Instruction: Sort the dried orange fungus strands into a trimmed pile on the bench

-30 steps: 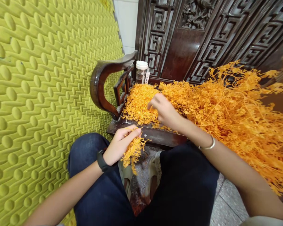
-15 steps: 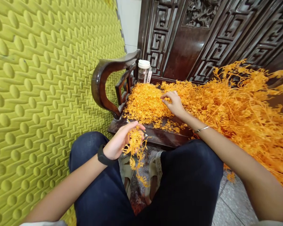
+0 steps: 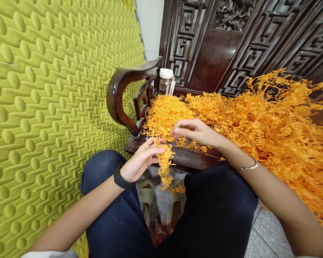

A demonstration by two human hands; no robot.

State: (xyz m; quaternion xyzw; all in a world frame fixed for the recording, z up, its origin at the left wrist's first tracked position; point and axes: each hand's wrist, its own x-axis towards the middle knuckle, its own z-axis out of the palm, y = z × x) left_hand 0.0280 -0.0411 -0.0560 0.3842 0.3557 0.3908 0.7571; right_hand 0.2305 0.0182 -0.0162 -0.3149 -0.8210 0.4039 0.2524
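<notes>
My left hand (image 3: 141,157) is closed on a dangling cluster of orange plastic flower-like pieces (image 3: 165,166), pinched near its top between thumb and fingers. The cluster hangs above the floor between my knees. Close by to the right, my right hand (image 3: 192,130) hovers with bent fingers, its fingertips a short way from the cluster's top; whether anything small is in them I cannot make out. Behind both hands, a heap of loose orange pieces (image 3: 167,113) lies on the dark wooden bench (image 3: 184,156). A bigger tangle of long orange stems (image 3: 274,132) fills the bench's right side.
A clear jar with a white lid (image 3: 166,80) stands at the back corner beside a small white box lettered LUCK (image 3: 172,88). The bench's curved armrest (image 3: 115,96) rises at the left, next to a yellow-green textured wall (image 3: 56,89). The carved backrest (image 3: 207,57) stands behind.
My right hand has come down and left from the heap toward my left hand. The left hand has shifted slightly right, and the cluster has swung right and up with it.
</notes>
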